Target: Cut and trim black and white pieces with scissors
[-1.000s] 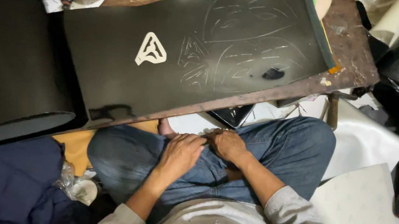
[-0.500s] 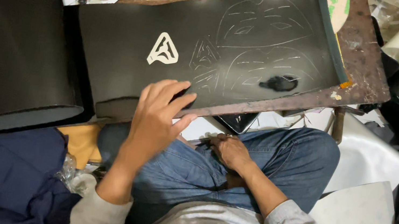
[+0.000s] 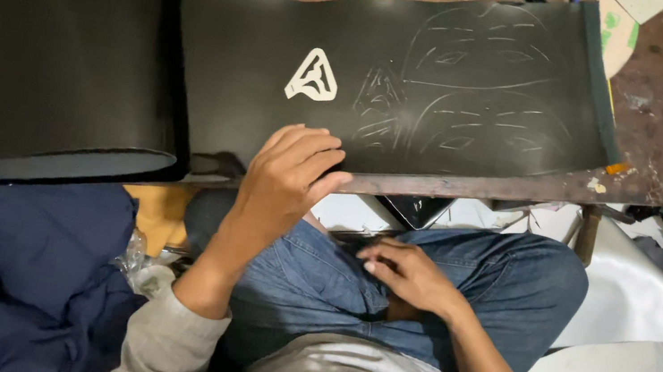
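Left hand [image 3: 290, 174] lies flat, fingers spread, on the near edge of the black sheet [image 3: 384, 95] spread across the worn table [image 3: 652, 170], gripping nothing. Right hand [image 3: 407, 274] rests loosely curled on the jeans [image 3: 506, 280], empty. Risk, I'd say: the sheet overhangs and curls into a roll [image 3: 65, 48] at left, so uneven pressure could slide it or smudge the faint scored leaf lines [image 3: 476, 84].

Only one label-like mark in view: a cream triangular sticker [image 3: 313, 76], centre-left of the frame, stuck flat on the black sheet [image 3: 265, 47]. No packages, signs or screens showing.
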